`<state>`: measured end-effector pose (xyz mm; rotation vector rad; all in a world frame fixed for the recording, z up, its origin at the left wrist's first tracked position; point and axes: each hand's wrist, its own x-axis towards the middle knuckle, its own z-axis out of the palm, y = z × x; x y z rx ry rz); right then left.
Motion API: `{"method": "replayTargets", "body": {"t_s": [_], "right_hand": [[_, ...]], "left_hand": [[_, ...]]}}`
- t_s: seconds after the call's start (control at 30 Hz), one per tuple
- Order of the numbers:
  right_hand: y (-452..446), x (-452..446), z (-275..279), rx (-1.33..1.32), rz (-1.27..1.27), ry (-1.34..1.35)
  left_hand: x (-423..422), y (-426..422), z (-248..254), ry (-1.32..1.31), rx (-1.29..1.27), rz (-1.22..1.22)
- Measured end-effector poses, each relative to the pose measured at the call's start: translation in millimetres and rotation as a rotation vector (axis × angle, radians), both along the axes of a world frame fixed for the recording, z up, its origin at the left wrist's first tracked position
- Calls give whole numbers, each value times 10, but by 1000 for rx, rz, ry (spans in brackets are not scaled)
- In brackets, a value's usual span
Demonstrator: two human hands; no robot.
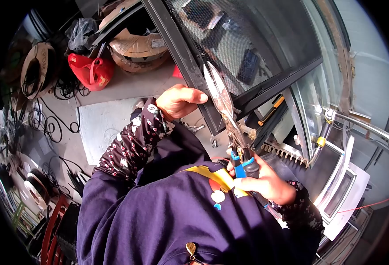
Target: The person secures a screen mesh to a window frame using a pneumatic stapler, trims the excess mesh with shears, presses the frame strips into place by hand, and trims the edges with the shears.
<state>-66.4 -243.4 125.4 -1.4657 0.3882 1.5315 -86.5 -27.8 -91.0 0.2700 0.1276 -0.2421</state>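
My right hand [265, 182] is wrapped round the blue and black handles of a pair of long metal snips [221, 95]. Their two pointed blades stand slightly apart and reach up over the side bar of a black-framed mesh screen [183, 55]. It cannot be told whether the blades touch the screen. At the left edge of that bar is my left hand [176, 102], closed, its thumb laid across the frame and its fingers curled and partly hidden. Dark mesh fills the screen, with things showing through it.
A red bag [90, 70] and a wrapped cardboard-coloured coil [139, 48] lie beyond my left arm. Black cables [48, 119] spread on the floor beside a pale board [101, 128]. Glass panes [307, 119] and a metal rod [364, 126] stand to the right, near a yellow-and-black tool [271, 110].
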Motion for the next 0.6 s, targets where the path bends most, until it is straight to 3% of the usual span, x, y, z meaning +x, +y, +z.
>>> {"method": "replayTargets", "body": {"t_s": [0.27,0.37,0.6], "right_hand": [[-166,-35,-225,48,262,-273],[-70,-35,-170,23,245,-320],[107,101,-83,37,151,-239]], "left_hand": [[7,13,-43,-49,21,-18],[32,17,115,67,-55,-35],[39,-38,118,32,-48,21]]}}
